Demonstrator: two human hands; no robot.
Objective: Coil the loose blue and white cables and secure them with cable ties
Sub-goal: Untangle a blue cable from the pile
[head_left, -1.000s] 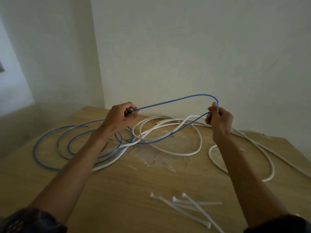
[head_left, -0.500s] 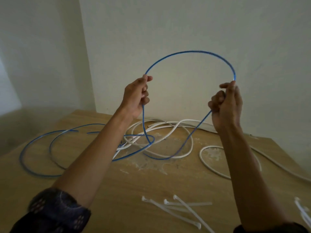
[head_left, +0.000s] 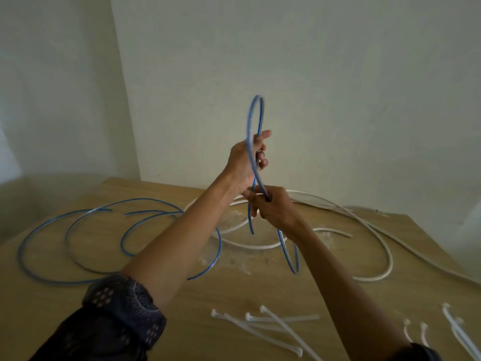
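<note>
Over wooden table point(head_left: 182, 321), hands point(head_left: 243, 162) point(head_left: 277, 208) grip blue cable point(head_left: 257, 96) loop standing upright.

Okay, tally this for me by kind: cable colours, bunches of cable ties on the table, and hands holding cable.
Cable colours: 2 (blue cable, white cable)
Bunches of cable ties: 2 (middle bunch, right bunch)
Hands gripping the blue cable: 2 (left hand, right hand)
Total: 6
</note>
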